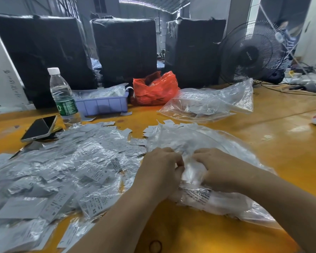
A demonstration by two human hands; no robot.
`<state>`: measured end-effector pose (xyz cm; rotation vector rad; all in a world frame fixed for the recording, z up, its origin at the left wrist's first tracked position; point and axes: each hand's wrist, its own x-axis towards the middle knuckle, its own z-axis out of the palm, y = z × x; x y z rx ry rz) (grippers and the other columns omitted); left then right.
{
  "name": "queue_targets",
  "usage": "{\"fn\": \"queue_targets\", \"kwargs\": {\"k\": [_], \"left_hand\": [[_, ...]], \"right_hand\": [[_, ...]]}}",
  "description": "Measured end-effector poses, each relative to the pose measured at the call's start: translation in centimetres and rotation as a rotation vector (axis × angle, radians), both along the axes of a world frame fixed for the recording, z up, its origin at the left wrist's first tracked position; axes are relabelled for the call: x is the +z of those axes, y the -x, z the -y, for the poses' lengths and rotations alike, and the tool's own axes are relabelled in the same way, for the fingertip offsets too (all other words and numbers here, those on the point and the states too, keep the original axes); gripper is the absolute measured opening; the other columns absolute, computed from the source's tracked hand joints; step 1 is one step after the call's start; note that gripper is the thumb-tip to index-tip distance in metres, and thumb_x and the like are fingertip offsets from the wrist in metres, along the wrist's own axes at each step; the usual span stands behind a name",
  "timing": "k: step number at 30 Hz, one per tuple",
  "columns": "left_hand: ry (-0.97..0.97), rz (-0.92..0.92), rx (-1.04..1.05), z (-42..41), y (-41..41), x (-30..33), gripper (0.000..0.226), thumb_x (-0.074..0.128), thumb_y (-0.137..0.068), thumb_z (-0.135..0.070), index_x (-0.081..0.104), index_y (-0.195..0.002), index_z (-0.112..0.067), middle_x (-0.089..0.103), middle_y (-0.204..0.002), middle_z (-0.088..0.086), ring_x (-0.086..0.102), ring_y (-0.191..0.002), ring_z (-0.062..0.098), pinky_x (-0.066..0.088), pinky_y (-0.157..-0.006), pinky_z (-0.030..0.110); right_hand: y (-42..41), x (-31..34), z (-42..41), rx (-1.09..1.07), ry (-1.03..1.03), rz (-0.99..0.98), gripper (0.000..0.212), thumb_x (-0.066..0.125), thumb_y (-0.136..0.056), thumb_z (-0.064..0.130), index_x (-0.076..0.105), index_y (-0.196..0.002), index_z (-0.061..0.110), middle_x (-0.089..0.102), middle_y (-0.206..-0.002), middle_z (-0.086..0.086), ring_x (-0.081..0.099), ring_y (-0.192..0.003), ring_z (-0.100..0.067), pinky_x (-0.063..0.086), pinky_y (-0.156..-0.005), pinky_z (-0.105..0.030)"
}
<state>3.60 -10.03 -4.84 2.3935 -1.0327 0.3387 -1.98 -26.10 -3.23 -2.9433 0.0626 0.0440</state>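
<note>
Orange table (274, 157), label heap (62, 170) alongside; left hand (161, 172) and right hand (213, 168), grip tight on clear bag (199, 138).

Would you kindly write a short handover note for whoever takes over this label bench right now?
Left hand and right hand: both pinch crumpled plastic of the clear bag.
Things: the bag lies on the orange table, straight ahead. The label pile spreads to its left, partly in clear sleeves.
Done: nothing plainly finished.
Left: probably opening the held bag and handling its contents, which look like labels.
</note>
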Motion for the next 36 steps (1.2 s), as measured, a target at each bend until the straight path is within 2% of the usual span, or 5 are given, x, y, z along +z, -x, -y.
{"fn": "queue_targets", "kwargs": {"k": [9, 14, 20, 26, 36], "left_hand": [[0.019, -0.009, 0.286, -1.0, -0.5, 0.7, 0.040, 0.054, -0.093, -0.040, 0.053, -0.130, -0.025, 0.048, -0.135, -0.005, 0.040, -0.124, 0.019, 0.037, -0.103, 0.038], [-0.131, -0.237, 0.218, -1.0, -0.5, -0.2, 0.048, 0.052, -0.094, -0.041, 0.042, -0.139, -0.025, 0.050, -0.135, -0.001, 0.044, -0.126, 0.020, 0.043, -0.098, 0.036], [-0.035, -0.228, 0.174, -0.4, -0.2, -0.4, 0.044, 0.055, -0.094, -0.034, 0.044, -0.135, -0.025, 0.052, -0.134, -0.003, 0.044, -0.125, 0.016, 0.040, -0.091, 0.030], [-0.026, -0.208, 0.154, 0.3, 0.2, -0.6, 0.046, 0.051, -0.094, -0.021, 0.040, -0.138, -0.025, 0.049, -0.135, -0.004, 0.041, -0.126, 0.015, 0.037, -0.091, 0.027], [0.011, -0.227, 0.106, 0.5, 0.6, -0.8, 0.045, 0.052, -0.094, -0.023, 0.040, -0.138, -0.022, 0.048, -0.137, -0.003, 0.041, -0.127, 0.014, 0.033, -0.093, 0.023]], "right_hand": [[0.3, -0.4, -0.3, -0.143, 0.100, 0.013, 0.019, 0.038, -0.092, 0.025, 0.051, -0.104, 0.018, 0.051, -0.118, -0.005, 0.045, -0.105, -0.025, 0.040, -0.088, -0.034], [-1.0, -1.0, -0.5, -0.327, 0.197, -0.146, 0.062, 0.041, -0.094, 0.050, 0.037, -0.138, 0.005, 0.038, -0.139, -0.018, 0.036, -0.127, -0.035, 0.034, -0.102, -0.042], [-1.8, 0.2, 0.3, -0.278, 0.126, -0.141, 0.021, 0.037, -0.093, 0.036, 0.046, -0.097, 0.017, 0.048, -0.123, -0.015, 0.043, -0.108, -0.032, 0.038, -0.089, -0.039], [-2.3, -0.5, 1.7, -0.513, 0.172, -0.139, 0.080, 0.033, -0.086, 0.072, 0.047, -0.135, 0.010, 0.042, -0.144, -0.018, 0.038, -0.126, -0.036, 0.032, -0.095, -0.043], [-2.0, 1.0, 2.2, -0.489, 0.095, -0.159, 0.050, 0.038, -0.089, 0.052, 0.051, -0.123, 0.019, 0.048, -0.138, -0.013, 0.041, -0.122, -0.035, 0.035, -0.099, -0.041]]}}
